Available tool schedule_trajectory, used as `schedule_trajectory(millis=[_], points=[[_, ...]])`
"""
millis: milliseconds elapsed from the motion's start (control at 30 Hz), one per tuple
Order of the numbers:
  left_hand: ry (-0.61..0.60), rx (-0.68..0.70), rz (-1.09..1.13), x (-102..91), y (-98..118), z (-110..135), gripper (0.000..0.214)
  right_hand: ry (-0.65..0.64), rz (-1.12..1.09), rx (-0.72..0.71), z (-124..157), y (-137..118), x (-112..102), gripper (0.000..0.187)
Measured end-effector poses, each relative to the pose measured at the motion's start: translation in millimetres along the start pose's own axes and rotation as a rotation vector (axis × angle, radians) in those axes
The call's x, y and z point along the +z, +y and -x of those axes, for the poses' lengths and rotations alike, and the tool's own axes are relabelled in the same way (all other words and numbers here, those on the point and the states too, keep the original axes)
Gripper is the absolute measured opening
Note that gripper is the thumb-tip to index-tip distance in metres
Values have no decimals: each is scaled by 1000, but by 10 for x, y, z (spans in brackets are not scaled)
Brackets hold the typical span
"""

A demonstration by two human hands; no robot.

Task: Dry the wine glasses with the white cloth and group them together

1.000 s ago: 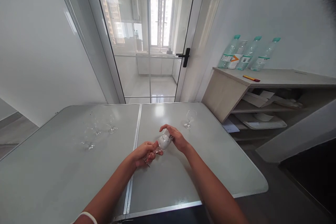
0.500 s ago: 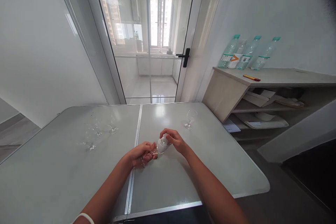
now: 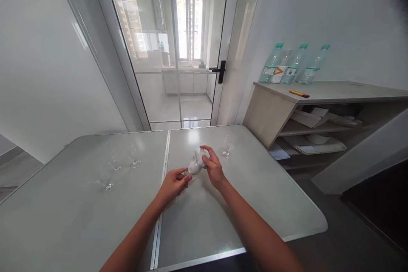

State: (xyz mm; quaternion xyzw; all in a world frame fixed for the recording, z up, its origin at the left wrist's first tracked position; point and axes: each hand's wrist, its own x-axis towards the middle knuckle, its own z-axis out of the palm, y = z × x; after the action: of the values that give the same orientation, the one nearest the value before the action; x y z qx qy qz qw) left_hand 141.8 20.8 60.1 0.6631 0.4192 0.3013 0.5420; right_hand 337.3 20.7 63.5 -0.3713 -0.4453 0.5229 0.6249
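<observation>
Head view: stemmed glass point(image 3: 192, 169) between your hands, over the table point(image 3: 204, 221).
Your left hand point(image 3: 174, 184) grips the glass; your right hand point(image 3: 214, 169) clasps crumpled white material point(image 3: 199, 158) at its bowl. Bottle labels point(image 3: 291, 71): one orange chevron, lettering illegible.

No words you can read, an orange chevron point(image 3: 280, 71) on the white label point(image 3: 277, 78) of one clear bottle point(image 3: 286, 57) to your right, green-and-white labels point(image 3: 291, 72) on the green-capped bottles point(image 3: 298, 60) flanking it, their print too small to tell.
</observation>
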Motion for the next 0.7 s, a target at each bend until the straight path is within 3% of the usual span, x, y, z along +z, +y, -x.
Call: schedule_trajectory(millis=[100, 200, 300, 367, 533, 600, 700], points=[[206, 105, -193, 20, -41, -17, 61, 188, 32, -85, -36, 37, -29, 65], [335, 142, -406, -34, -94, -26, 60, 419, 111, -145, -96, 28, -152, 59], [377, 104, -638, -104, -127, -18, 56, 580, 211, -180, -151, 16, -275, 52], [344, 89, -794, -117, -126, -6, 54, 603, 237, -206, -173, 38, -298, 50], [91, 185, -927, -19, -106, 8, 53, 435, 115, -121, -168, 136, -160, 53], [28, 209, -926, 2, -103, 8, 53, 233, 61, -33, -131, 119, -116, 52], [41, 187, -871, -37, -83, 26, 46, -139, -6, 99, -58, 27, -129, 48]])
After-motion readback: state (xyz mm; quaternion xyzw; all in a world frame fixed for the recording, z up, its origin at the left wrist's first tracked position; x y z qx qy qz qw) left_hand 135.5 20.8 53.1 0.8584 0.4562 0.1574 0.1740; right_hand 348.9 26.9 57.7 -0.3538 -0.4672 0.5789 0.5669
